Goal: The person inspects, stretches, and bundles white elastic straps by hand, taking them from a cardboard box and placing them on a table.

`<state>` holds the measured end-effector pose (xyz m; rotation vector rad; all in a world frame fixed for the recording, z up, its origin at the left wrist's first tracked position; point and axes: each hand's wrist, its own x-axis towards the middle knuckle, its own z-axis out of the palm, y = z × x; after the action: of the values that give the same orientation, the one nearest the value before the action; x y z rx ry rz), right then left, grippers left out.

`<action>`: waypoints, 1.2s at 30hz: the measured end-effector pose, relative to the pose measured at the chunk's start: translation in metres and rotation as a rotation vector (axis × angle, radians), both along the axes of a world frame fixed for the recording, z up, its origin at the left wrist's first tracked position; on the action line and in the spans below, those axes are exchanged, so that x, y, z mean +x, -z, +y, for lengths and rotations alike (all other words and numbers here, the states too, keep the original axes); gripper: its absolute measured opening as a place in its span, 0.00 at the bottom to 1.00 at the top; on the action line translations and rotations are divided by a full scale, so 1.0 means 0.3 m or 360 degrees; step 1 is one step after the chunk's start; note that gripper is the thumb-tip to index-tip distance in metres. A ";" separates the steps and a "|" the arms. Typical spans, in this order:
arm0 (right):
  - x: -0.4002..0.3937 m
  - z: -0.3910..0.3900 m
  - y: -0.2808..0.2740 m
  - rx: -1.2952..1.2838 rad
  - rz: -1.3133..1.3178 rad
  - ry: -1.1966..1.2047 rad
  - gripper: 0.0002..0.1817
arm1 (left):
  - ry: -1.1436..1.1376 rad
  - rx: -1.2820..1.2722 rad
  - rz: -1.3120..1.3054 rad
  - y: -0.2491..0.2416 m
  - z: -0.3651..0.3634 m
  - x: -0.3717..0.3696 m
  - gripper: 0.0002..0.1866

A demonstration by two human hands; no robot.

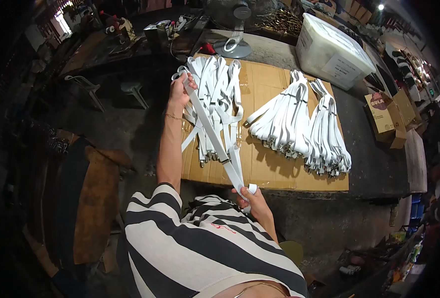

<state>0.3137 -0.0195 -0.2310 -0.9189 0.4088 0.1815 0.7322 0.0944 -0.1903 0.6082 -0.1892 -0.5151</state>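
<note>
A pair of white suspenders [207, 121] is stretched slantwise between my hands, with a dark adjuster slide on the strap. My left hand [181, 88] is closed around its upper end, over the far left of the cardboard. Near my body, just off the cardboard's front edge, my right hand [253, 201] grips the lower end, where the strap folds over. Behind the taut strap lies a loose row of white suspenders [234, 97] with metal clips at its near end. Two gathered bundles, a wider bundle [285, 119] and a narrower bundle [328, 134], lie to the right.
A flattened cardboard sheet [252, 171] covers part of the dark table [374, 169]. A grey fan [235, 47] stands at the back. A lidded plastic bin [332, 52] sits back right, with an open carton [391, 116] beyond. A stool [134, 91] stands left.
</note>
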 end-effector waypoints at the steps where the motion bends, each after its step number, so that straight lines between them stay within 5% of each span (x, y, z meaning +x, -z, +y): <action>1: 0.016 0.011 -0.001 -0.0040 0.0036 0.0015 0.17 | -0.0037 0.0046 0.0023 -0.001 -0.004 0.009 0.10; 13: 0.086 0.061 -0.016 -0.0080 0.0072 0.0107 0.15 | -0.0085 0.0142 0.0029 0.070 0.040 0.209 0.10; 21: 0.013 0.040 -0.222 -0.0646 0.0187 0.0198 0.14 | -0.0351 0.0630 0.0010 0.090 0.040 0.409 0.12; 24: -0.135 -0.031 -0.326 -0.0805 0.0023 0.0150 0.14 | -0.0433 0.0877 -0.0160 0.003 0.091 0.478 0.13; 30: -0.482 -0.059 -0.601 -0.0675 0.0256 0.0357 0.11 | -0.0454 0.0664 -0.0059 -0.160 0.344 0.751 0.02; 32: -0.625 -0.053 -0.663 -0.0874 0.0394 0.0262 0.10 | -0.0636 0.0841 -0.0116 -0.263 0.457 0.796 0.06; 33: -0.662 -0.071 -0.696 -0.1061 0.0349 0.0099 0.09 | -0.0623 0.0548 -0.0040 -0.291 0.542 0.854 0.04; 34: -0.693 -0.079 -0.722 -0.1237 0.0305 -0.0070 0.08 | -0.0807 0.0782 -0.0037 -0.352 0.575 0.857 0.03; 36: -0.720 -0.057 -0.740 -0.1296 0.0261 0.0029 0.07 | -0.0863 0.0689 0.0012 -0.430 0.654 0.891 0.06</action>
<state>0.0977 -0.0367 -0.0091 -1.7059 0.6621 0.0677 0.9996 0.2906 -0.0615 1.0393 0.1016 -0.0258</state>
